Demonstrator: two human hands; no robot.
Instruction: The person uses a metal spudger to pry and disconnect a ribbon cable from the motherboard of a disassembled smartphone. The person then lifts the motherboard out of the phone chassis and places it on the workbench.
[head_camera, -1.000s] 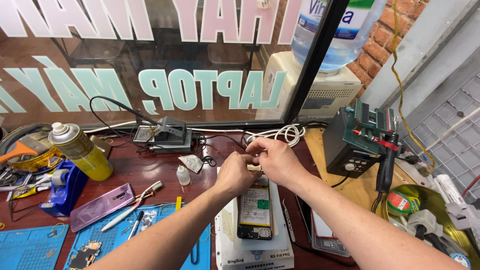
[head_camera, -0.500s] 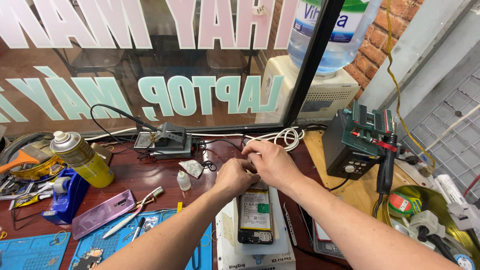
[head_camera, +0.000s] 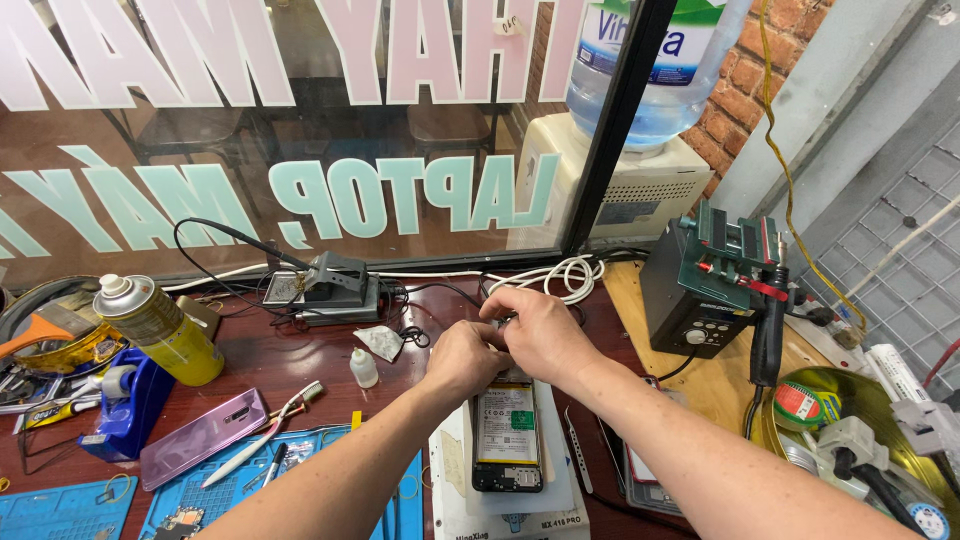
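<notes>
Both hands stay bunched at the far end of the opened phone (head_camera: 507, 436) on the desk (head_camera: 290, 360), barely shifted: left hand (head_camera: 462, 357) and right hand (head_camera: 537, 330) pinch something too small to identify.

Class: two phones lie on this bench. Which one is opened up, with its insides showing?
The phone under both hands, on the white pad: its battery shows. The purple phone lies closed, farther left.

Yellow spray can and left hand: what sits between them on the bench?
Head view: between the yellow spray can and the left hand stand a small white dropper bottle and a crumpled white wrapper on the dark red bench.
</notes>
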